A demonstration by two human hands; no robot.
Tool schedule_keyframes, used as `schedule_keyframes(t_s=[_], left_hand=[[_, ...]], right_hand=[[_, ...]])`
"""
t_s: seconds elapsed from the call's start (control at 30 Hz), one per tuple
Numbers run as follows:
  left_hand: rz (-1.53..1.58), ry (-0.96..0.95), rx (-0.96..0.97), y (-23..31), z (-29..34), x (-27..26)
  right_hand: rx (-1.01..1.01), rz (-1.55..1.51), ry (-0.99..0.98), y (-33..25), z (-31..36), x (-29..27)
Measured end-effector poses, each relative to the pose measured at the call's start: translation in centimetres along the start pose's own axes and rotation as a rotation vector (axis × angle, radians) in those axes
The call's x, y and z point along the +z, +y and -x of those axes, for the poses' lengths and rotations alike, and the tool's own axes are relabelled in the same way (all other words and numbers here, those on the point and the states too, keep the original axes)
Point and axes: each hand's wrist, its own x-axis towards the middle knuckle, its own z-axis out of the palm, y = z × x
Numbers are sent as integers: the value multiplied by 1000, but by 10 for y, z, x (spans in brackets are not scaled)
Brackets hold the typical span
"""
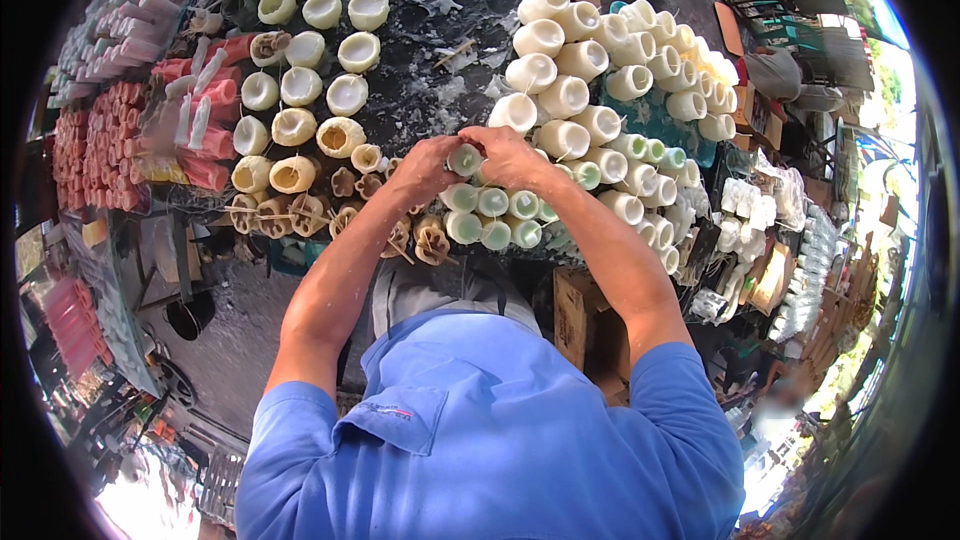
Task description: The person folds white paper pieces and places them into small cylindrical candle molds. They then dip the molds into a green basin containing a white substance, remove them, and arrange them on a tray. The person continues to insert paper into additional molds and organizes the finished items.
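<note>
A small pale green candle (463, 160) is between my two hands, its round top facing up. My left hand (422, 166) is closed around its left side. The bent fingers of my right hand (508, 156) are pressed together against its upper right edge; whether they also pinch a wick is too small to tell. Just below my hands stand several pale green candles (492, 202) in short rows. Big cream candles (564, 97) lie to the right of my right hand. Brownish hollow wax shapes (432, 240) with thin sticks are below my left wrist.
Open-topped cream wax cups (347, 95) stand in columns on the dark, wax-spattered table (425, 50). Red and pink candles (100, 145) are stacked at the left. White wrapped bundles (748, 205) lie at the right. A wooden crate (572, 320) sits below the table's near edge.
</note>
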Motion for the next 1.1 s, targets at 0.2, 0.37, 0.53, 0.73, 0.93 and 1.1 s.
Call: schedule_keyframes(t_s=[0.2, 0.37, 0.53, 0.73, 0.93, 1.1], left_hand=[[-66, -99, -34, 5, -6, -7], [-126, -125, -8, 6, -5, -6], [-126, -140, -30, 2, -4, -4], [-173, -104, -81, 7, 9, -15], [-117, 92, -246, 41, 46, -27], [-189, 239, -209, 87, 84, -7]], right_hand=[[-43, 59, 12, 5, -1, 2], [-96, 130, 92, 17, 6, 3], [-85, 54, 241, 5, 30, -15], [-107, -106, 667, -3, 128, -40], [457, -291, 643, 65, 248, 19], [435, 65, 531, 123, 305, 89]])
